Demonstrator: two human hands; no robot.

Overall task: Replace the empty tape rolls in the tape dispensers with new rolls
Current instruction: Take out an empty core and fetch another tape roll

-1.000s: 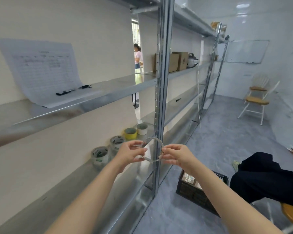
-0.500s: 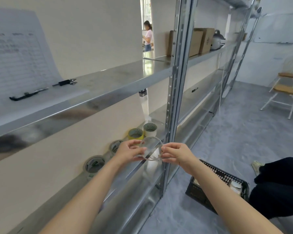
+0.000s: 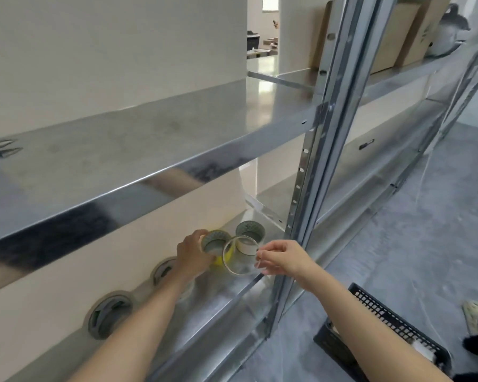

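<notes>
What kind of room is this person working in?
Probably a storeroom or stockroom. Long bare metal shelving lines the wall, cardboard boxes sit on an upper shelf, tape rolls stand on the lower one, and a black crate rests on the concrete floor.

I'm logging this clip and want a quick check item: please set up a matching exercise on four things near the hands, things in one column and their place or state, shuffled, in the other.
Things:
1. clear ring
2. yellow tape roll
3. white tape roll
4. black crate

Places or states:
A. on the floor beside the rack
B. gripped by the left hand on the lower shelf
C. pinched at its edge by the right hand
D. standing untouched on the lower shelf, nearest the upright post

Pairs: 1-C, 2-B, 3-D, 4-A
</notes>
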